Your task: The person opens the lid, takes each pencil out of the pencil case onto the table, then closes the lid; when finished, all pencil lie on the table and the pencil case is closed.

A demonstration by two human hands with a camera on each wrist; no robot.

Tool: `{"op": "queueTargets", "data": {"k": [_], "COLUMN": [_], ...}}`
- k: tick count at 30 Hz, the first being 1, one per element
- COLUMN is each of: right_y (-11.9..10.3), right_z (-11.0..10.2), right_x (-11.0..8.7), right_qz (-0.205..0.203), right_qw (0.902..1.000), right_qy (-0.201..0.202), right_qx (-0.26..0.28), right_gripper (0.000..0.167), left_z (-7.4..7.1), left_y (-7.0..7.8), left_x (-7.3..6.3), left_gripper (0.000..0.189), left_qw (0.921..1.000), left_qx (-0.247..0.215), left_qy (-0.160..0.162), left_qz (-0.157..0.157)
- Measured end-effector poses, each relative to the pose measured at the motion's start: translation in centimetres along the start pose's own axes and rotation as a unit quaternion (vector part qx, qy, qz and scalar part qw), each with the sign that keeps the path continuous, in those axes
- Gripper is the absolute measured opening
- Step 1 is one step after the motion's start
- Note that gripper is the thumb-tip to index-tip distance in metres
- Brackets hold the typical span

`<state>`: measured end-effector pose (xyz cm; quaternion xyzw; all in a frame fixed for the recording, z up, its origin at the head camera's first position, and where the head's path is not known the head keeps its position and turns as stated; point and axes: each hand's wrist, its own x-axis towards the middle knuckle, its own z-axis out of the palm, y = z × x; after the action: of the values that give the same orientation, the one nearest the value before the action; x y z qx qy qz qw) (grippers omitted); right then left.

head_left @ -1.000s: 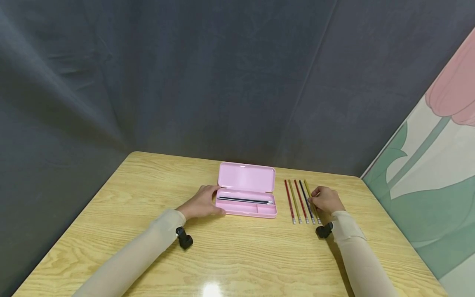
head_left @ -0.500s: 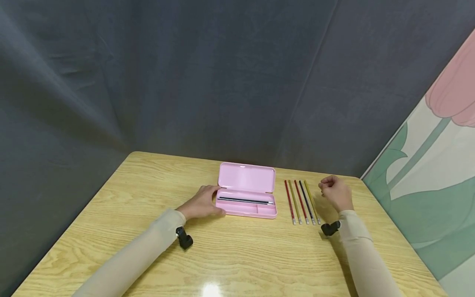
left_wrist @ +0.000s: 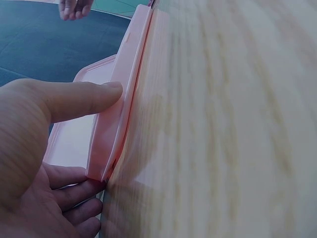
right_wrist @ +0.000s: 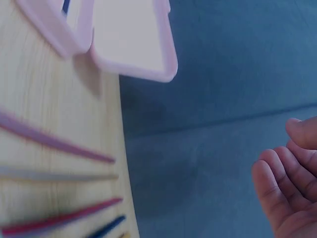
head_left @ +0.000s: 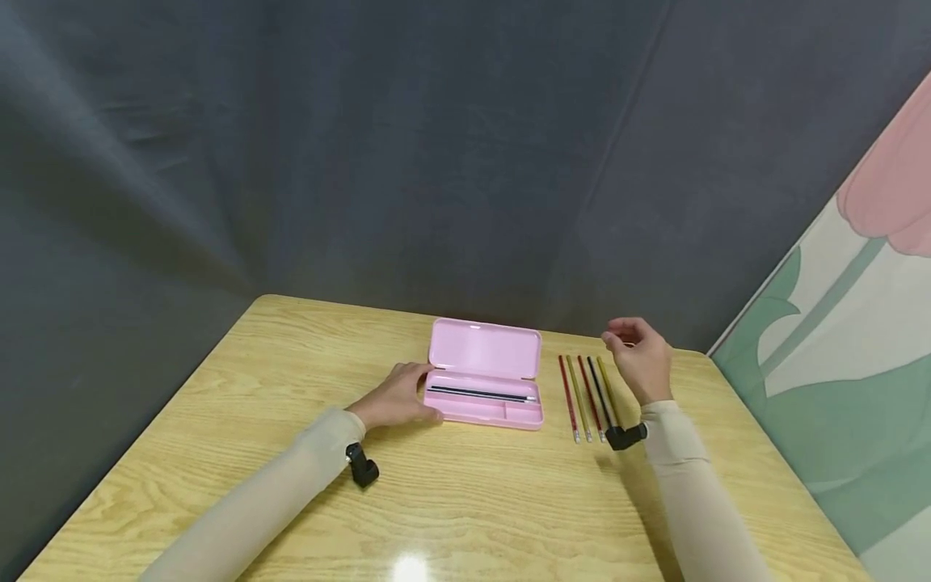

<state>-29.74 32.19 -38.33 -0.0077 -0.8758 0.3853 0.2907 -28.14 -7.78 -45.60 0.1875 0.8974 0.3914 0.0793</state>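
Note:
A pink pencil case (head_left: pixel 476 418) lies with its lid raised toward the back of the table. Along its rear compartment lies a dark pencil (head_left: pixel 480 394) with a white end. My left hand (head_left: pixel 396 398) grips the case's left end, thumb on the front wall and fingers round the far corner, as the left wrist view shows. Raised over the table's far right, my right hand (head_left: pixel 642 362) has loosely bent fingers and holds nothing. Below and left of it lie a red pencil (head_left: pixel 567 392), a yellow pencil (head_left: pixel 578 392), another red pencil (head_left: pixel 590 392), a dark blue pencil (head_left: pixel 600 388) and another yellow pencil (head_left: pixel 607 378).
The wooden table (head_left: pixel 451 501) ends at the back against a dark curtain (head_left: pixel 436 162). A panel with a tulip print (head_left: pixel 836 323) borders the right side. Black wrist cameras sit on both sleeves.
My right hand moved away from the rightmost yellow pencil to the right, then rose and came back left over the pencils' far ends. My left hand and the case stayed put.

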Motion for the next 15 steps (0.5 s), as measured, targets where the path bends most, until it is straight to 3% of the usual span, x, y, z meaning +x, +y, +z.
{"op": "queueTargets", "data": {"k": [6, 15], "right_y": [-1.8, -4.1], "right_z": [1.4, 3.6], "right_x": [0.0, -0.4], "right_qz": [-0.028, -0.064], "right_qw": [0.9995, 0.9951], "right_qy": [-0.007, -0.054], "right_qx": [0.01, 0.053], "right_gripper": [0.02, 0.023], "left_z": [0.2, 0.2], "left_y": [-0.1, 0.1], "left_x": [0.1, -0.1], "left_gripper": [0.095, 0.095], "left_qw": [1.0, 1.0], "left_qx": [0.002, 0.0], "left_qy": [0.0, -0.002], "left_qz": [0.001, -0.001]}}
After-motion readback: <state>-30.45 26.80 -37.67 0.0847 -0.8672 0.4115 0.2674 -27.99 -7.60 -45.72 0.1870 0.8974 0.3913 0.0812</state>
